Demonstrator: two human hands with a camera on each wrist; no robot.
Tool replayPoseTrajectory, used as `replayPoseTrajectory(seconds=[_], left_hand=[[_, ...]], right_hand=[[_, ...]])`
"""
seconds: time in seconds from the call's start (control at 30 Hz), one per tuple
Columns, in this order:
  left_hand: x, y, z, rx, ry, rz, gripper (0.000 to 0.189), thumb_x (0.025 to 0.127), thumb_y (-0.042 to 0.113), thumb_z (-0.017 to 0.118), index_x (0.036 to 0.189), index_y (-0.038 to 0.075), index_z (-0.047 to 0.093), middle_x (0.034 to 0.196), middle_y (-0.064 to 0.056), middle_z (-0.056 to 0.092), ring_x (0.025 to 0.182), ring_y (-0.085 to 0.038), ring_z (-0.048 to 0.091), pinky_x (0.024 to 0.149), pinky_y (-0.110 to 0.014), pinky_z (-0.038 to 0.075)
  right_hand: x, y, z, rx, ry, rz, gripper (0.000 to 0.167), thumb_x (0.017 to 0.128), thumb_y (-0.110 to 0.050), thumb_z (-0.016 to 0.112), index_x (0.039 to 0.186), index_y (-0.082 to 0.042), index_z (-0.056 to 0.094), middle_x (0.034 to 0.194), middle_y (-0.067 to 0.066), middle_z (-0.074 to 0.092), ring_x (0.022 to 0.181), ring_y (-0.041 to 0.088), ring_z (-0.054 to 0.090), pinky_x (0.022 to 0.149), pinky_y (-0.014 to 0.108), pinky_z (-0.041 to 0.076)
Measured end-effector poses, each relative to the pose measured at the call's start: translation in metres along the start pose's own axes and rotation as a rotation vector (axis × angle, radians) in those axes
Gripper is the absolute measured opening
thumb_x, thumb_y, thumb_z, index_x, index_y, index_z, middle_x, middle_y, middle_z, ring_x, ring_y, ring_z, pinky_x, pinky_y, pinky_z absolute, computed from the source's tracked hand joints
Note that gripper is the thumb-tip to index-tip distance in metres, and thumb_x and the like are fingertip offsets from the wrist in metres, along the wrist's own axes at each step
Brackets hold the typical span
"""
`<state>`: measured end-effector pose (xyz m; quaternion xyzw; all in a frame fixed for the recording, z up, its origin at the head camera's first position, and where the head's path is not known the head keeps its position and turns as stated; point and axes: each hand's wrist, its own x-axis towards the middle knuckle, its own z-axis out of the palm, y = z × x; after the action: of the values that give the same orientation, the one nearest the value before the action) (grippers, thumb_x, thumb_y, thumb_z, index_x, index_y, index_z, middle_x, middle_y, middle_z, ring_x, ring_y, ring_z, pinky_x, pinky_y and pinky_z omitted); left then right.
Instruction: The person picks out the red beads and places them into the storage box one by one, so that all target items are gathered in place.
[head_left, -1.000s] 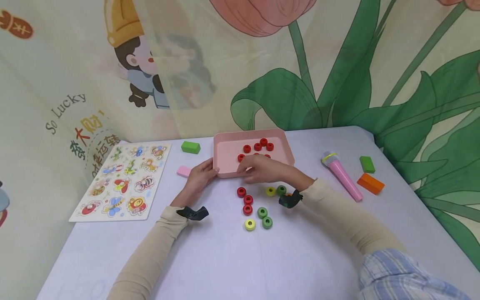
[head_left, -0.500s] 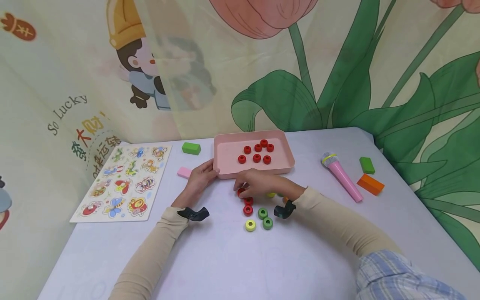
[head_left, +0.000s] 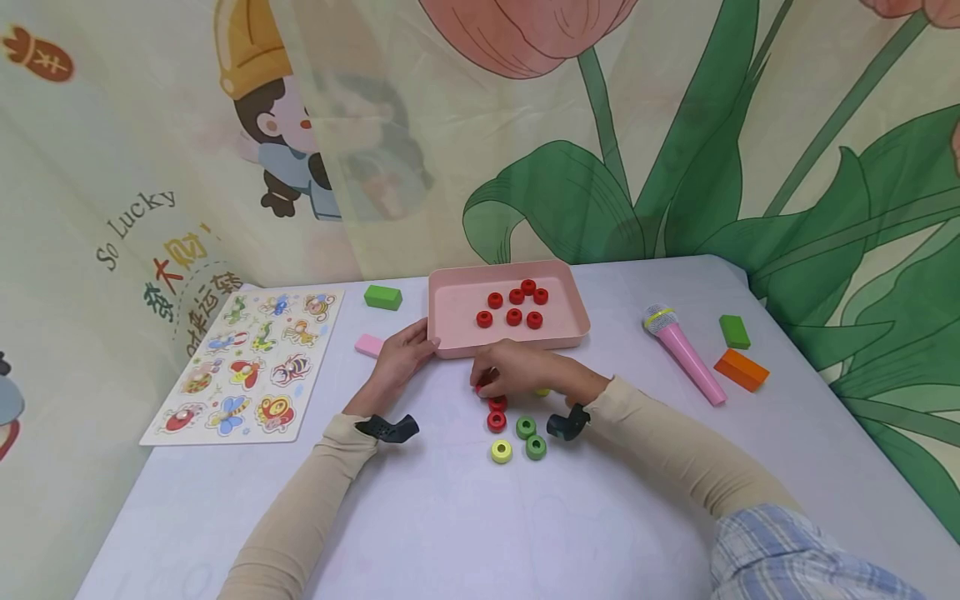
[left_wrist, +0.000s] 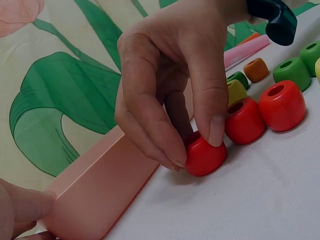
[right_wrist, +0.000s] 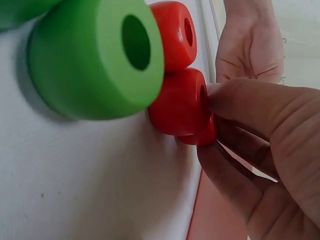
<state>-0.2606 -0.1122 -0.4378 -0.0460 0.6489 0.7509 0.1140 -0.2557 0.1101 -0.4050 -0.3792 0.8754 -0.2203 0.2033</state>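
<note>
A picture board (head_left: pixel 243 367) lies near the left edge of the table (head_left: pixel 420 517). The left hand (head_left: pixel 401 358) grips the near left corner of the pink tray (head_left: pixel 456 327), which sits along the table's far edge; a firm hold there should steady it. Beyond its near edge, the pinched red bead (left_wrist: pixel 206 159) is on or just above the table, between thumb and fingertips of the right hand (head_left: pixel 521 368). Another red bead (left_wrist: pixel 245 122) stands just beside it, so lifting straight up, pinching only the sides, seems the cleanest way.
</note>
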Motion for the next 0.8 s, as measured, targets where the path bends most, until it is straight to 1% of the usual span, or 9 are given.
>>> replayPoseTrajectory(seconds=[0.13, 0.27, 0.43, 0.6, 0.7, 0.8], left_hand=[[0.0, 0.0, 0.001, -0.007, 0.01, 0.001, 0.061, 0.096, -0.001, 0.059, 0.151, -0.002, 0.032, 0.156, -0.015, 0.032, 0.139, -0.022, 0.037, 0.108, -0.032, 0.039], [-0.001, 0.001, 0.001, -0.013, 0.012, -0.007, 0.062, 0.096, -0.001, 0.059, 0.151, -0.001, 0.032, 0.156, -0.014, 0.031, 0.139, -0.021, 0.036, 0.108, -0.032, 0.038], [-0.003, 0.002, 0.0, -0.009, 0.021, -0.016, 0.061, 0.096, 0.0, 0.06, 0.151, 0.0, 0.033, 0.156, -0.014, 0.032, 0.139, -0.022, 0.037, 0.109, -0.033, 0.038], [-0.002, 0.003, 0.0, -0.006, 0.01, -0.008, 0.06, 0.097, 0.0, 0.058, 0.151, -0.001, 0.033, 0.155, -0.015, 0.033, 0.138, -0.023, 0.037, 0.109, -0.033, 0.038], [-0.001, 0.001, -0.001, -0.004, 0.011, -0.006, 0.059, 0.097, 0.0, 0.058, 0.151, 0.0, 0.034, 0.155, -0.014, 0.034, 0.138, -0.023, 0.038, 0.109, -0.032, 0.038], [-0.001, -0.002, -0.001, -0.003, 0.012, -0.019, 0.059, 0.097, 0.001, 0.058, 0.151, 0.0, 0.034, 0.155, -0.014, 0.034, 0.138, -0.023, 0.039, 0.108, -0.032, 0.039]], right_hand=[[0.0, 0.0, -0.001, 0.004, -0.003, 0.005, 0.017, 0.089, -0.017, 0.075, 0.106, -0.017, 0.076, 0.095, -0.011, 0.063, 0.087, 0.008, 0.059, 0.077, 0.016, 0.052], [0.0, 0.0, -0.007, 0.029, -0.004, -0.019, 0.017, 0.088, -0.015, 0.076, 0.106, -0.014, 0.076, 0.096, -0.009, 0.064, 0.088, 0.008, 0.06, 0.079, 0.017, 0.053], [0.003, 0.0, -0.03, 0.064, 0.024, -0.065, 0.019, 0.087, -0.013, 0.076, 0.106, -0.008, 0.076, 0.094, -0.006, 0.065, 0.089, 0.009, 0.063, 0.079, 0.019, 0.054], [0.01, 0.002, -0.058, 0.101, 0.078, -0.087, 0.016, 0.088, -0.012, 0.075, 0.103, -0.009, 0.078, 0.093, -0.004, 0.067, 0.09, 0.01, 0.064, 0.081, 0.02, 0.055], [0.018, 0.005, -0.071, 0.1, 0.098, -0.069, 0.014, 0.087, -0.012, 0.075, 0.101, -0.01, 0.077, 0.094, -0.003, 0.068, 0.09, 0.011, 0.064, 0.082, 0.022, 0.055], [0.027, 0.011, -0.079, 0.094, 0.09, -0.046, 0.016, 0.089, -0.012, 0.074, 0.104, -0.006, 0.076, 0.094, -0.001, 0.069, 0.087, 0.015, 0.063, 0.078, 0.024, 0.056]])
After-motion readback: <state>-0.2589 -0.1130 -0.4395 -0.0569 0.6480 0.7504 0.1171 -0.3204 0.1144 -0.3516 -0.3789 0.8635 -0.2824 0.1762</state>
